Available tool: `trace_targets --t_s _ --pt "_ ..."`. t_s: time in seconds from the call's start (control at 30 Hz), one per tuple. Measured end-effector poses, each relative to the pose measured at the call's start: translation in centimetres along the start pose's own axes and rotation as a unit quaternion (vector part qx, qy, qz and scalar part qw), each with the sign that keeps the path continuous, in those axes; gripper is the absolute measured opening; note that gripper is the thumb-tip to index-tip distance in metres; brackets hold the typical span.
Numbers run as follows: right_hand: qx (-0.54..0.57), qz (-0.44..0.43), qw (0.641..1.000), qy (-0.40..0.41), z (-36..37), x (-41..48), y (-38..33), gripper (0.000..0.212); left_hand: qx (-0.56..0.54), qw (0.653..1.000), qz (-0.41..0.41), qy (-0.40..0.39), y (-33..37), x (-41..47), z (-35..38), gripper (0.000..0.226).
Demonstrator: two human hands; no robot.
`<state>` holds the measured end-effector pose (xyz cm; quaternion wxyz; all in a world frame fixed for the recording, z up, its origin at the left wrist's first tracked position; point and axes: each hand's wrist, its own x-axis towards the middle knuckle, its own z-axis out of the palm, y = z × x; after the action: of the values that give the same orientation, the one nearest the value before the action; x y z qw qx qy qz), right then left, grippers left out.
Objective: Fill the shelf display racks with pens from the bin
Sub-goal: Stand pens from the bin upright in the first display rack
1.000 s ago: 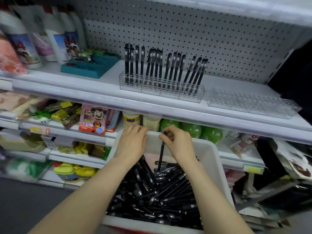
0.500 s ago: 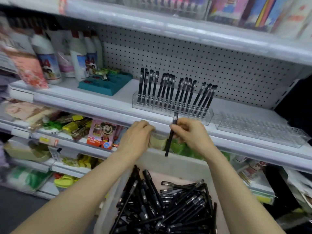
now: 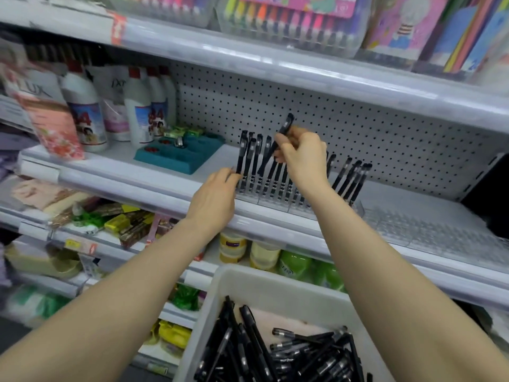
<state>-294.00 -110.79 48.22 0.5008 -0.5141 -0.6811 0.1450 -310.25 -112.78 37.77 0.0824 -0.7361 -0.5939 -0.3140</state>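
Observation:
My right hand [image 3: 301, 155] pinches a black pen [image 3: 283, 130], tilted, above the clear display rack [image 3: 275, 201] on the middle shelf. Several black pens [image 3: 248, 158] stand upright in that rack. My left hand [image 3: 213, 199] reaches to the rack's left end, its fingertips at the leftmost pens. A second clear rack [image 3: 429, 230] to the right holds no pens. The white bin [image 3: 264, 288] below holds a heap of black pens [image 3: 289, 354].
A teal tray [image 3: 179, 154] and white bottles [image 3: 85, 111] stand left of the racks on the same shelf. A pegboard wall [image 3: 358, 133] backs the shelf. An upper shelf [image 3: 303, 70] with coloured marker packs overhangs. Lower shelves carry jars and packets.
My right hand lifted the pen out of the bin, past the shelf edge, up over the rack. My left hand rose from the bin's rim to the rack's left end. The view tilted upward.

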Motion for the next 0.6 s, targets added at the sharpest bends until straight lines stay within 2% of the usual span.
trace_targets --t_s 0.1,0.4,0.6 --pt "-0.014 0.017 1.000 -0.016 1.5 0.8 0.4 0.030 0.006 1.000 -0.005 0.001 0.0 0.3 0.1 0.054" --pt "-0.074 0.066 0.991 -0.089 5.2 0.3 3.4 0.039 0.004 1.000 -0.022 0.010 0.1 0.7 0.2 0.046" --pt "-0.100 0.054 0.990 -0.081 5.6 0.1 4.1 0.025 0.006 1.000 -0.015 0.012 0.0 0.6 0.5 0.048"
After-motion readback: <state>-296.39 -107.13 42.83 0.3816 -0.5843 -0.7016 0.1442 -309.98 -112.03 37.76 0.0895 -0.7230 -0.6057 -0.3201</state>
